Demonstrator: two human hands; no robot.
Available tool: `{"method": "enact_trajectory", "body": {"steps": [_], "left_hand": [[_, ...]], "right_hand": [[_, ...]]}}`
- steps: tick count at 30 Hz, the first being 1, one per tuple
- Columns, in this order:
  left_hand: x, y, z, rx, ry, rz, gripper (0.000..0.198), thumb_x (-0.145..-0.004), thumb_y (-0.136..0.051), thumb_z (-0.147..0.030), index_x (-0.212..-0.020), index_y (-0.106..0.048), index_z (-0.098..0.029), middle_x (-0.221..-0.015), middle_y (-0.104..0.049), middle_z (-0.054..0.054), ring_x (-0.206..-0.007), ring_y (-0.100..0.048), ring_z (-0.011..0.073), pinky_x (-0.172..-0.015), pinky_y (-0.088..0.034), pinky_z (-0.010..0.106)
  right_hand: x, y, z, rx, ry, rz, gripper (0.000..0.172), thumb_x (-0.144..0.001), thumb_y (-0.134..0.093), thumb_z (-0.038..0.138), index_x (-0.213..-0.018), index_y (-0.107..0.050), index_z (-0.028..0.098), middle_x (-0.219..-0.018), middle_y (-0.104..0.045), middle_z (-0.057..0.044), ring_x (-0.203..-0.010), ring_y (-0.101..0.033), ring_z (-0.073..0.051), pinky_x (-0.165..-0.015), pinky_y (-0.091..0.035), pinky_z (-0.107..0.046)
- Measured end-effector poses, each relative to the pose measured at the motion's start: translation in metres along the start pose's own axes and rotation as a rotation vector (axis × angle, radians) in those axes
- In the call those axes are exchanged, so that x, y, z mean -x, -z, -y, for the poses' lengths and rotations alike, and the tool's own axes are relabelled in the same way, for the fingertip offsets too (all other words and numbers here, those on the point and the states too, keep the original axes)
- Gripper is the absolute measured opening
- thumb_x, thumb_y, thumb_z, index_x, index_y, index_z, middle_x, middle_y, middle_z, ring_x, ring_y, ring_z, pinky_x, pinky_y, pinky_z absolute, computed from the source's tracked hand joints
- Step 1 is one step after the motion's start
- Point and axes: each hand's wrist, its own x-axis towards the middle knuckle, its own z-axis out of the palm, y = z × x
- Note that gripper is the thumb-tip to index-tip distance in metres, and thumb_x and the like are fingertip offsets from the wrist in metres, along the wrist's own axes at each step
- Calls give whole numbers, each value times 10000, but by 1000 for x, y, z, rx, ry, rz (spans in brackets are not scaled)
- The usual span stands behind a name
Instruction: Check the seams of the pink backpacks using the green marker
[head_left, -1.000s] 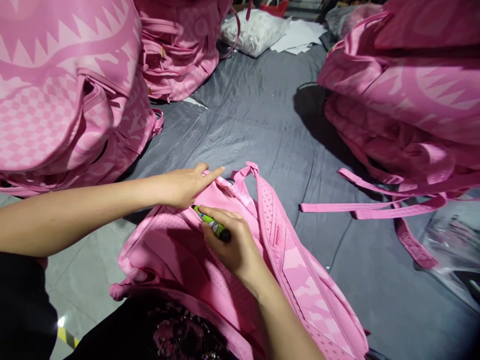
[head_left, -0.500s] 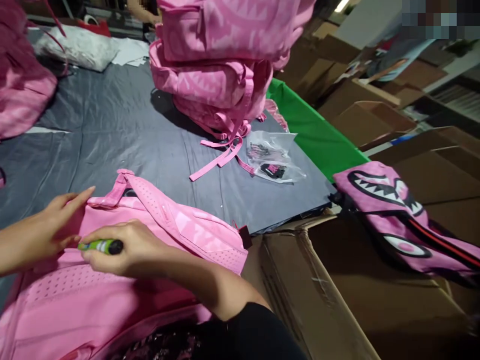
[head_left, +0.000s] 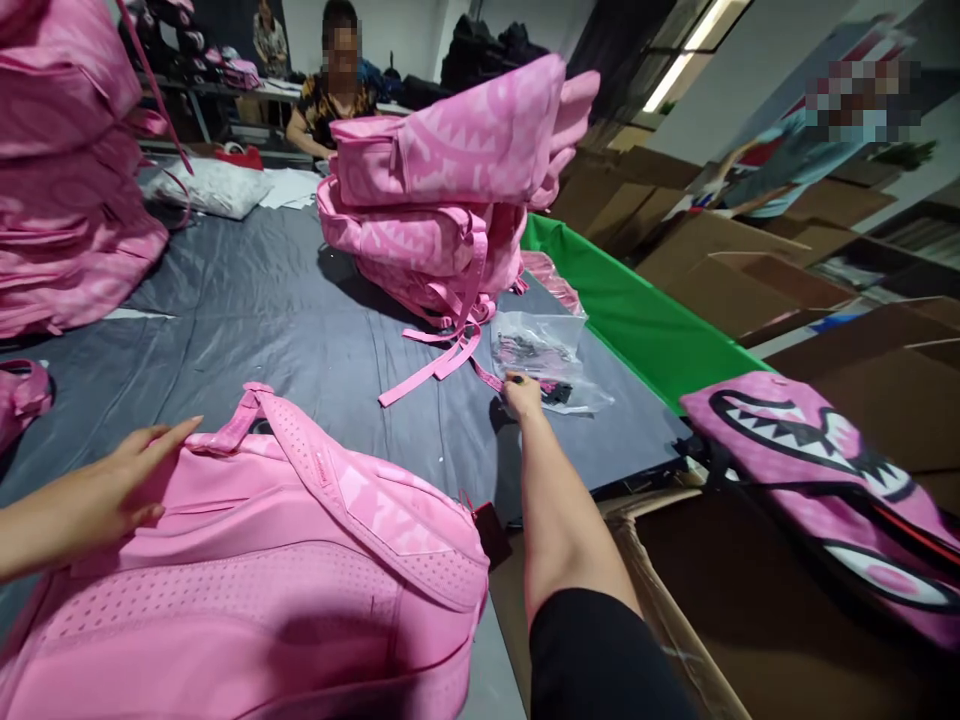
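Observation:
A pink backpack (head_left: 300, 560) lies back-side up on the grey sheet (head_left: 262, 310) right in front of me. My left hand (head_left: 124, 485) rests flat on its top left edge near the carry loop, fingers stretched out. My right hand (head_left: 523, 395) is stretched far forward to the near edge of a clear plastic bag (head_left: 541, 348) of small dark tags. Its fingers are curled shut, with a small dark tip showing at the knuckles; I cannot make out what they hold.
A stack of pink backpacks (head_left: 450, 200) with trailing straps stands just behind the bag, and another stack (head_left: 67, 200) is at far left. Right of the table are a green cloth (head_left: 637, 320), an open cardboard box (head_left: 675, 600) and a shark-mouth backpack (head_left: 817, 470). A person (head_left: 334, 95) sits at the far end.
My right hand left the backpack, where it held a green marker, and reached forward to the plastic bag. The view swung right and up. My left hand stayed on the backpack.

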Motion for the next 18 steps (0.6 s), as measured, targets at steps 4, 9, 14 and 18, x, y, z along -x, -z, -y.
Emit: {"method": "enact_trajectory", "body": {"steps": [4, 9, 14, 18], "left_hand": [[3, 7, -10, 32, -7, 40, 825, -865, -393, -329, -1557, 45, -430, -1575, -340, 25, -1346, -526, 264, -1078, -455, 354], [3, 24, -28, 25, 39, 125, 821, -864, -416, -248, -1610, -73, -224, -1610, -198, 128, -1307, -538, 280, -1027, -467, 337], [14, 29, -35, 41, 20, 108, 837, -850, -428, -197, -1612, -85, -228, -1596, -249, 150, -1239, -576, 301, -973, -495, 376], [29, 22, -30, 65, 18, 61, 819, -848, -430, -182, -1607, -131, -249, -1533, -351, 164, -1209, -595, 311, -949, -507, 390]], "right_hand": [[-12, 34, 16, 103, -43, -40, 118, -821, -617, 86, -846, -726, 121, -808, -721, -69, -777, -662, -190, -764, -504, -317], [-29, 98, 71, 169, 127, -97, 280, -796, -545, 81, -962, -764, 134, -967, -759, -127, -879, -669, -191, -797, -454, -275], [-42, 110, 155, 181, 277, 79, 271, -748, -569, 33, -889, -786, 112, -848, -767, -109, -695, -617, -118, -670, -419, -227], [-38, 104, 240, 210, 475, 140, 298, -767, -552, 33, -946, -789, 60, -854, -768, -127, -668, -585, -61, -662, -401, -219]]}}
